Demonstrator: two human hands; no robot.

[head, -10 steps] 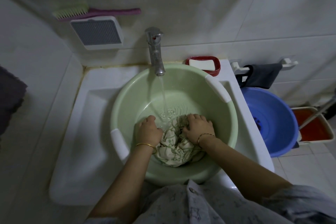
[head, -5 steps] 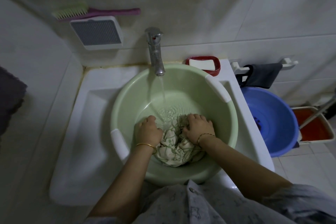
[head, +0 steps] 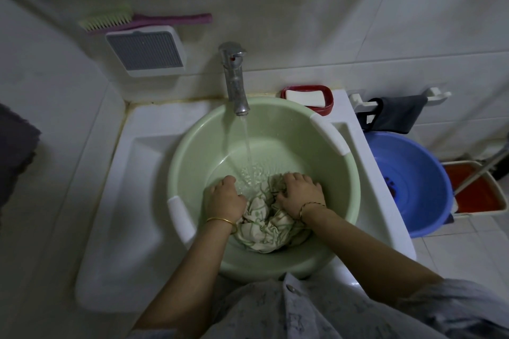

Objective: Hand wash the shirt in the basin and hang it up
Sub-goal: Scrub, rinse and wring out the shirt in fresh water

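Observation:
A pale green basin [head: 192, 146] sits in the white sink [head: 137, 173]. A crumpled cream shirt with green stripes [head: 264, 228] lies bunched in its bottom. My left hand [head: 225, 198] is closed on the shirt's left edge. On the shirt's upper right part my right hand [head: 298, 192] presses down, fingers curled into the cloth. Water runs from the chrome tap [head: 234, 82] into the basin between my hands.
A red soap dish with a white bar [head: 307, 96] stands behind the basin. A blue basin [head: 407, 181] and an orange bucket [head: 479, 190] sit on the floor at right. A dark cloth [head: 396, 115] hangs on a wall rail. A brush [head: 132, 19] lies above a wall vent.
Both hands stay on the shirt in almost the same place. The right hand's fingers have spread slightly over the cloth. Water keeps running.

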